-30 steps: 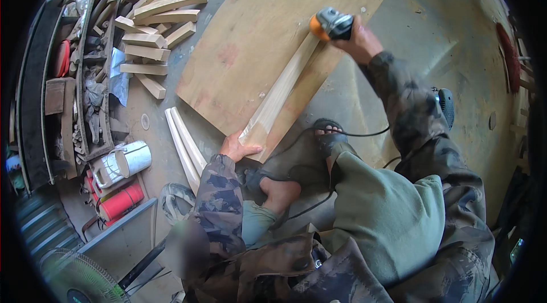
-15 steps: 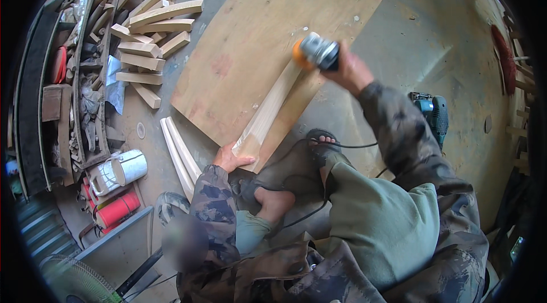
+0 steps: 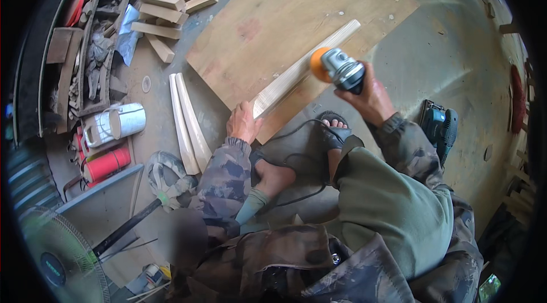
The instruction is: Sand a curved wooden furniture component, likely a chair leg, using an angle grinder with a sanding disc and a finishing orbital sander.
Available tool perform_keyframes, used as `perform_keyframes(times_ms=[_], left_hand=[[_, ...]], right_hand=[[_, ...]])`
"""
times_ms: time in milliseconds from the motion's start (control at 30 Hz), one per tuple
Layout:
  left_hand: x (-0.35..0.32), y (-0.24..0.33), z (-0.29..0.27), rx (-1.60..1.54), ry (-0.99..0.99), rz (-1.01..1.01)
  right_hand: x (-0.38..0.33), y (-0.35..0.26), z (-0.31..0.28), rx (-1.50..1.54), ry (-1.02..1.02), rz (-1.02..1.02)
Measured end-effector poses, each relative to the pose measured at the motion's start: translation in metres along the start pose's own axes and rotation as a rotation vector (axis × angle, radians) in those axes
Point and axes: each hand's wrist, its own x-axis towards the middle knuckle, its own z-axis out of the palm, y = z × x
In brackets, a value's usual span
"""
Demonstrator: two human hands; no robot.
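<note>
My right hand (image 3: 371, 97) is closed round the body of an angle grinder (image 3: 345, 70). Its orange disc (image 3: 321, 64) lies against the side of a long pale wooden leg (image 3: 288, 85), a little beyond the middle. That leg rests on a plywood board (image 3: 268, 18), slanting from near left to far right. At its near end my left hand (image 3: 244, 123) grips the wood, fingers over the end; the thumb is mostly hidden. Two shaped wooden legs (image 3: 183, 121) lie side by side on the floor, left of my left hand.
Several wood blanks (image 3: 162, 13) are piled at far left beside a cluttered shelf (image 3: 105, 41). A white jug (image 3: 126, 119) and a red cylinder (image 3: 106, 164) stand left. A teal power tool (image 3: 439, 126) lies right. The black cord (image 3: 296, 131) runs by my feet; a fan (image 3: 54, 266) is near left.
The grinder has come back from the leg's far tip toward its middle. My left hand now sits over the near end, with its thumb no longer stretched across the wood. The view has shifted.
</note>
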Motion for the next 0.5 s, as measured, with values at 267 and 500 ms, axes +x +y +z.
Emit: perform_keyframes(times_ms=[267, 500], left_hand=[[0.007, -0.004, 0.007, 0.026, -0.051, -0.03], [0.002, 0.0, 0.013, 0.093, 0.028, -0.031]], right_hand=[[-0.002, -0.044, 0.054, -0.179, -0.239, -0.13], [-0.002, -0.048, 0.07, -0.196, -0.318, -0.173]])
